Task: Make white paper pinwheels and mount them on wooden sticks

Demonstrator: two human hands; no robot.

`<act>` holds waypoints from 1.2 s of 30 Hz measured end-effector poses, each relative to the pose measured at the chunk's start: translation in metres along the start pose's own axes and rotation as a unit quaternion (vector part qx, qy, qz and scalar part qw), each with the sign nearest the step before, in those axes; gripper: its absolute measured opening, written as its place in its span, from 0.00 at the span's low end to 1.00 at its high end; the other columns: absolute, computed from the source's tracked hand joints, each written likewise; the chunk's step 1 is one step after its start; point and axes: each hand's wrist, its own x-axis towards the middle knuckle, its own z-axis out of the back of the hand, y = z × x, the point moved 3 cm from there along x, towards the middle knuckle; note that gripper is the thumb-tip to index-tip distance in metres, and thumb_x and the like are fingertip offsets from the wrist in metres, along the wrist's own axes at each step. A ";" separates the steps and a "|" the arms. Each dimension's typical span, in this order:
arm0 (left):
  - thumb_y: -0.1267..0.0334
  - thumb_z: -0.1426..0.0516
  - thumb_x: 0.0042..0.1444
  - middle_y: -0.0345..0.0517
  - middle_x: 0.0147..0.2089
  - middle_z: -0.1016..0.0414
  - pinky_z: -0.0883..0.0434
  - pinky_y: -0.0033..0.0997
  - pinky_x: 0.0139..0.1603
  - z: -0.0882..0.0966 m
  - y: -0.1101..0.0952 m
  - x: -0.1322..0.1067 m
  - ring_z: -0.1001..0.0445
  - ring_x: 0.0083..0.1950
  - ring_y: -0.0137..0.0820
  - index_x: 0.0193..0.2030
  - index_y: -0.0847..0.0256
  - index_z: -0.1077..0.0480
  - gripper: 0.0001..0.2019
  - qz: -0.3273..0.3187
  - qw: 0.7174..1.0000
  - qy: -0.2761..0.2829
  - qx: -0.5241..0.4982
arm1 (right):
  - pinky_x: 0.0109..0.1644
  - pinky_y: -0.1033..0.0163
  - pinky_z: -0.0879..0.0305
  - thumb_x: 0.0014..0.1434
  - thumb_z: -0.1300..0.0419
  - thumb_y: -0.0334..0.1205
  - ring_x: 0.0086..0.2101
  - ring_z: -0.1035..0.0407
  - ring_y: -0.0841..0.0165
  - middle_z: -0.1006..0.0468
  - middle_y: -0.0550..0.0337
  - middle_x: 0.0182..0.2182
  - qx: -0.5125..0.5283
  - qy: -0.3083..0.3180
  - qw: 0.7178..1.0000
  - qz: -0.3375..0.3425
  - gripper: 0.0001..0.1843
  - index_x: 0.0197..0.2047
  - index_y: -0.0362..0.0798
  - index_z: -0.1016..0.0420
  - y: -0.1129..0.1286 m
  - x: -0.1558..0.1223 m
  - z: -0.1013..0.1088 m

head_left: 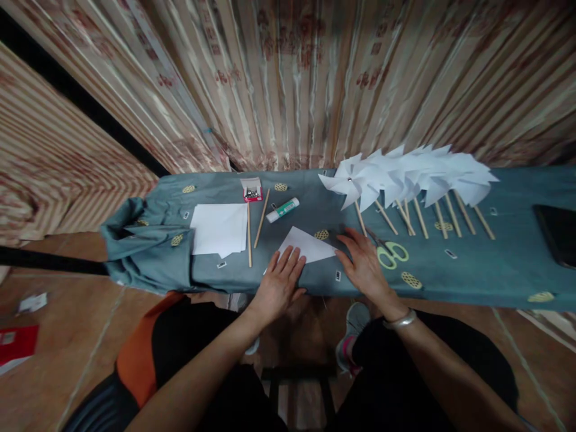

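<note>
A white sheet of paper (pixel 310 245), folded into a triangle, lies on the cloth-covered table in front of me. My left hand (pixel 279 281) rests flat over its left part, fingers stretched out and covering that corner. At the paper's right corner is my right hand (pixel 360 261), its thumb touching the tip and its fingers apart. Green-handled scissors (pixel 392 254) lie just right of that hand, their blades partly hidden by it. Beyond the folded sheet is a glue stick (pixel 283 210) with a green and white label.
A stack of white paper (pixel 219 229) lies left, beside two wooden sticks (pixel 261 218). Behind them stands a small red box (pixel 252 191) of metal pins. Several paper pinwheels (pixel 405 177) on sticks overlap at back right. A dark device (pixel 558 231) sits far right. A curtain (pixel 288 84) hangs behind.
</note>
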 end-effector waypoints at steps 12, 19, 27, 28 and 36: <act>0.61 0.45 0.61 0.65 0.73 0.50 0.48 0.50 0.71 0.012 0.010 -0.066 0.56 0.75 0.42 0.72 0.70 0.57 0.36 0.033 0.999 0.008 0.017 | 0.55 0.40 0.38 0.63 0.48 0.44 0.55 0.36 0.50 0.31 0.46 0.57 0.011 -0.018 1.000 0.011 0.18 0.52 0.50 0.26 -0.006 0.002 -0.008; 0.64 0.46 0.61 0.64 0.72 0.49 0.46 0.51 0.70 0.010 0.004 -0.085 0.54 0.74 0.42 0.71 0.69 0.56 0.35 0.065 0.997 -0.008 0.028 | 0.56 0.41 0.38 0.64 0.52 0.38 0.57 0.37 0.52 0.29 0.44 0.56 0.019 -0.018 0.999 0.025 0.19 0.52 0.46 0.25 -0.008 0.002 -0.007; 0.67 0.47 0.60 0.65 0.72 0.50 0.46 0.55 0.69 0.008 0.002 -0.082 0.56 0.74 0.44 0.72 0.68 0.59 0.37 0.065 0.997 -0.036 0.023 | 0.57 0.40 0.38 0.64 0.48 0.46 0.55 0.33 0.51 0.26 0.44 0.54 0.073 0.001 0.997 0.036 0.18 0.46 0.46 0.22 -0.003 0.007 -0.002; 0.68 0.47 0.60 0.65 0.72 0.49 0.46 0.55 0.69 0.007 0.002 -0.082 0.56 0.74 0.44 0.72 0.67 0.60 0.37 0.067 0.997 -0.039 0.022 | 0.57 0.41 0.38 0.63 0.47 0.47 0.54 0.32 0.51 0.25 0.44 0.54 0.092 -0.001 0.995 0.033 0.17 0.44 0.47 0.21 -0.003 0.008 -0.002; 0.67 0.48 0.63 0.68 0.73 0.52 0.46 0.59 0.68 0.006 -0.002 -0.079 0.57 0.75 0.46 0.73 0.63 0.65 0.37 0.086 0.993 -0.086 -0.004 | 0.50 0.48 0.30 0.51 0.38 0.51 0.43 0.25 0.57 0.18 0.52 0.42 0.321 -0.034 0.943 -0.083 0.13 0.29 0.49 0.22 -0.004 0.016 0.008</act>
